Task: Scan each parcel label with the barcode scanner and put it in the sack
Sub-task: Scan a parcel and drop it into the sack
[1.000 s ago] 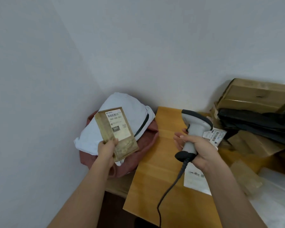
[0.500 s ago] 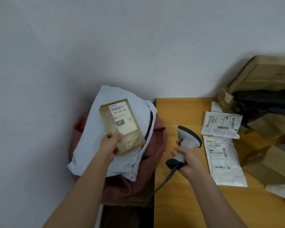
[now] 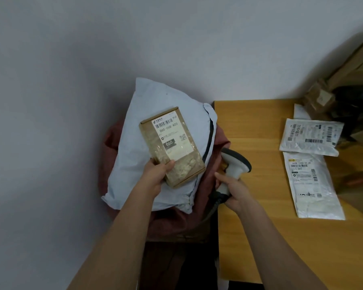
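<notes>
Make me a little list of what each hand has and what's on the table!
left hand: holds the brown box, label facing up, above the sack
right hand: grips the barcode scanner by its handle
sack: reddish, beside the table, a pale blue parcel lying on top
table: wooden, two white parcels with labels lying flat
far right: stacked cardboard boxes

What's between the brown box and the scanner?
In the head view, the grey mailer's right edge and the red sack's cloth lie between the brown box and scanner.
</notes>
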Available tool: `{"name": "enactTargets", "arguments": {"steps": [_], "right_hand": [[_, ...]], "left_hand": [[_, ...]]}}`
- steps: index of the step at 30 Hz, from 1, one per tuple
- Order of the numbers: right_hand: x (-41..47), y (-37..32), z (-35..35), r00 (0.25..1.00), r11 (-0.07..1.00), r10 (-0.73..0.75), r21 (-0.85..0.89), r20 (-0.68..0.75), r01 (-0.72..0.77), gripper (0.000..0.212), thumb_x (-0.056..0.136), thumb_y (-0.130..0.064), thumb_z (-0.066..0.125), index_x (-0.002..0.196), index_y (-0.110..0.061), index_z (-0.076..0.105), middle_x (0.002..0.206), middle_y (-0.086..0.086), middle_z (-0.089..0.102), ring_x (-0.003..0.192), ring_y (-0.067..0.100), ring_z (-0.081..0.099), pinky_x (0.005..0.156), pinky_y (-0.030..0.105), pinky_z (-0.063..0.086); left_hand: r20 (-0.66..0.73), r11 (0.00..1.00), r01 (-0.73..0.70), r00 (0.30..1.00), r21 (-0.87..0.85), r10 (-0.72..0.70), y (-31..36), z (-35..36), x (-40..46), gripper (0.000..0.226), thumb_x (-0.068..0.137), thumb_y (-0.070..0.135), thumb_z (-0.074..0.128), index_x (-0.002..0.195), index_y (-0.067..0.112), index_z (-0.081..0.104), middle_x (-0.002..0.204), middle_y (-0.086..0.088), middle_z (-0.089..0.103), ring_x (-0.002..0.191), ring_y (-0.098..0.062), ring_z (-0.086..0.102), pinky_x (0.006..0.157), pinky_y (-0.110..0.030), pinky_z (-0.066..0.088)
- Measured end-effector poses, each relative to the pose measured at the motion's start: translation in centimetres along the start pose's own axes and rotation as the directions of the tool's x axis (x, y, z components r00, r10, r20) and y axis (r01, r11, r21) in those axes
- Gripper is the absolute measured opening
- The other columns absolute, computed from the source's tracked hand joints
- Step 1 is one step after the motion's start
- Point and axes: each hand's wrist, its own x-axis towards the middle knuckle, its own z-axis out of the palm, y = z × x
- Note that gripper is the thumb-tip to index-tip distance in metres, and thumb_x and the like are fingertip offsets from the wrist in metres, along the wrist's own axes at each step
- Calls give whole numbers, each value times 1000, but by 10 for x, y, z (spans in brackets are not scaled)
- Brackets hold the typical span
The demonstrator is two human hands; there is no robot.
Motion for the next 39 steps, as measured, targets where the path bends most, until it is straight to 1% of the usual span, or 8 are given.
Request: {"name": "enactTargets", "arguments": {"steps": [3, 11, 15, 19, 24, 27, 35, 39], "right_hand": [[1, 1, 1, 998, 997, -42, -60, -56, 39, 16, 83, 0, 76, 96, -2, 68, 79, 12, 71, 63, 22, 68, 60, 36, 59], [19, 18, 13, 933, 954, -204, -272, -297, 122, 32, 81, -4, 78, 108, 0, 63, 90, 16, 67, 72, 25, 62, 67, 36, 55], [-8, 5, -8, 967, 966, -160, -232, -201, 111, 20, 82, 0, 77, 99, 0, 65, 78, 14, 65, 69, 26, 62, 72, 40, 57], [-56, -16, -41, 977, 965, -191, -199, -91, 170, 20, 81, 1, 76, 88, -7, 60, 57, 3, 58, 45, 13, 54, 45, 27, 49], [-99, -47, -59, 919, 912, -393, -115, 22, 393, 32, 82, 4, 73, 107, -12, 62, 61, 1, 57, 47, 11, 50, 47, 24, 47], [-102, -45, -51, 914, 914, -405, 4, 8, 405, 33, 83, 4, 72, 111, -11, 62, 64, 2, 57, 53, 12, 52, 53, 27, 49], [-93, -50, -38, 883, 878, -470, 107, -4, 467, 35, 89, -2, 69, 119, -16, 58, 94, 4, 68, 69, 9, 71, 65, 30, 60], [-89, -51, -26, 875, 875, -482, 85, 41, 478, 38, 89, -2, 69, 122, -16, 57, 103, 6, 71, 89, 18, 71, 84, 43, 58]], "left_hand": [[1, 1000, -1, 1000, -2, 1, -2, 1, -1, 29, 87, -3, 68, 110, 12, 59, 116, -10, 67, 101, -25, 65, 95, -44, 52], [-20, 1000, -1, 1000, -21, 1, -5, 5, -5, 51, 86, -8, 65, 134, -1, 49, 127, -16, 62, 113, -30, 62, 100, -47, 49], [-32, 999, -36, 999, -22, 35, -7, 7, -5, 52, 86, -11, 63, 134, 1, 47, 127, -16, 62, 107, -27, 64, 91, -41, 52], [-34, 998, -69, 997, -15, 68, -11, 9, -3, 52, 86, -13, 62, 133, 2, 46, 126, -16, 62, 105, -26, 63, 91, -41, 51], [-3, 995, -73, 997, 62, 74, -14, 5, -4, 57, 85, -12, 64, 135, 3, 44, 127, -16, 62, 113, -29, 62, 102, -49, 47], [4, 983, -97, 995, 154, 98, -16, 2, -7, 60, 82, -13, 67, 134, 6, 45, 126, -14, 63, 113, -29, 61, 101, -50, 48], [231, 808, -216, 968, 548, 102, -23, 0, -30, 75, 76, -9, 74, 138, 16, 40, 123, -2, 61, 115, -20, 57, 91, -33, 52], [298, 581, -325, 944, 746, 145, -23, 16, -38, 79, 72, 1, 81, 139, 9, 39, 133, -6, 55, 123, -22, 52, 103, -34, 44]]}}
